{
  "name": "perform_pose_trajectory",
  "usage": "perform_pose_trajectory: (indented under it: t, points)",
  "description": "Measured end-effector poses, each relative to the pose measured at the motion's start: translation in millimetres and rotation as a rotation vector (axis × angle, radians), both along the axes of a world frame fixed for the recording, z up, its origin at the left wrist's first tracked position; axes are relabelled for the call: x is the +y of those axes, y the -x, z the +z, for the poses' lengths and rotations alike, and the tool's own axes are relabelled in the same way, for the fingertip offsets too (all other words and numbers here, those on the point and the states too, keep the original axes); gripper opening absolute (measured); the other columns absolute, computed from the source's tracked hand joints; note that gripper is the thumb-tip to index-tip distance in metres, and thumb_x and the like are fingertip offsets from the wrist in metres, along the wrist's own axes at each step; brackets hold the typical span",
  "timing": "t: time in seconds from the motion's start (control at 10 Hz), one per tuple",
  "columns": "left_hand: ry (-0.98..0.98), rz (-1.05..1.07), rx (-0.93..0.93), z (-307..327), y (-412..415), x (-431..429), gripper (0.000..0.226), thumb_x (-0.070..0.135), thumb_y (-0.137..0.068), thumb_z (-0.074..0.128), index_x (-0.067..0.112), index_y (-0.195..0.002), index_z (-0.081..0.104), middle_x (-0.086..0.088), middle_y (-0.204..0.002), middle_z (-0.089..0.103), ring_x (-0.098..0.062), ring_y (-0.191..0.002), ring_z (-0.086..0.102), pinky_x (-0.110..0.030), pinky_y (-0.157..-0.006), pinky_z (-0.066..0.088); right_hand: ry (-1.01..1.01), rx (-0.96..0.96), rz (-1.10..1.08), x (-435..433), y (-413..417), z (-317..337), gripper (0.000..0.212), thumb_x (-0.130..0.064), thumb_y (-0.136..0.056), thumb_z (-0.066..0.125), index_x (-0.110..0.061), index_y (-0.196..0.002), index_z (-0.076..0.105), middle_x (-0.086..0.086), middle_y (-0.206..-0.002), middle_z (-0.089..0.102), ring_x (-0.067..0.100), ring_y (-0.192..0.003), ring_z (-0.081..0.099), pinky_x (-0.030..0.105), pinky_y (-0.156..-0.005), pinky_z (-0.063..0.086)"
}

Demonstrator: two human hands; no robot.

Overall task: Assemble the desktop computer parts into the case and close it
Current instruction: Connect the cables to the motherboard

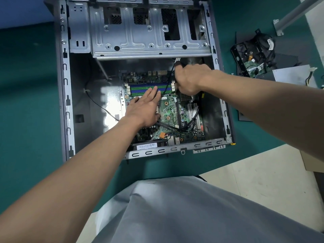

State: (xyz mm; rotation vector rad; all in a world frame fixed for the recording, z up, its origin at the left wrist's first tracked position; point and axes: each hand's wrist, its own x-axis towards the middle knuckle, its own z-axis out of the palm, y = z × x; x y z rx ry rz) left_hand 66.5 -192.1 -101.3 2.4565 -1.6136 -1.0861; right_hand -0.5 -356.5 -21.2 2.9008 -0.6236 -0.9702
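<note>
An open grey computer case (64,95) lies flat on the green table. A green motherboard (171,106) sits inside it, with blue and green memory slots (140,87) near its far edge. My left hand (145,109) rests flat on the board, fingers straight and reaching the memory slots. My right hand (191,79) is curled over the board's far right corner and grips a black cable (171,79) that runs up toward the drive cage. More black cables (191,120) loop across the right side of the board.
The metal drive cage (149,32) fills the case's far half. A pile of loose parts and black cables (254,55) lies on the table to the right, beside a grey panel (291,74). A metal table leg (296,13) stands at the far right.
</note>
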Motion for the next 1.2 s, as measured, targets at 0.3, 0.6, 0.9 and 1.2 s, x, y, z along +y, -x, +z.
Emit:
perform_pose_trajectory:
  t: [0.3,0.6,0.9,1.2]
  points:
    - [0.003,0.002,-0.002,-0.4,0.1,0.5,0.085,0.04,-0.096,0.054,0.023,-0.155,-0.006,0.007,-0.16,-0.019,-0.01,-0.148,-0.011,-0.044,-0.119,0.005,0.074,-0.066,0.039,0.6,3.2,-4.3,0.033,-0.031,-0.099,0.042,-0.005,-0.118,0.05,0.017,-0.107,0.058,0.037,-0.094,0.056,0.039,-0.071,0.036]
    - [0.001,0.008,0.004,0.2,0.3,0.5,0.085,0.038,-0.096,0.054,0.024,-0.155,-0.006,0.008,-0.16,-0.019,-0.009,-0.147,-0.012,-0.044,-0.119,0.004,0.07,-0.075,0.118,8.8,0.5,11.4,0.009,-0.01,-0.09,0.045,-0.009,-0.097,0.051,0.021,-0.107,0.057,0.034,-0.084,0.048,0.039,-0.07,0.035]
    - [0.006,0.009,0.002,0.7,0.3,0.9,0.085,0.038,-0.096,0.055,0.023,-0.155,-0.005,0.007,-0.16,-0.019,-0.01,-0.148,-0.012,-0.043,-0.119,0.004,-0.009,-0.058,0.077,5.1,3.7,7.0,0.04,-0.007,-0.088,0.043,-0.001,-0.128,0.038,0.009,-0.088,0.048,0.034,-0.085,0.049,0.038,-0.067,0.034]
    - [0.009,0.012,0.003,1.4,0.9,0.7,0.085,0.039,-0.096,0.054,0.024,-0.154,-0.006,0.007,-0.16,-0.019,-0.01,-0.147,-0.012,-0.043,-0.119,0.003,-0.031,-0.007,0.061,2.9,2.2,2.8,0.036,-0.016,-0.094,0.043,-0.002,-0.127,0.039,0.017,-0.115,0.053,0.033,-0.087,0.051,0.038,-0.068,0.036]
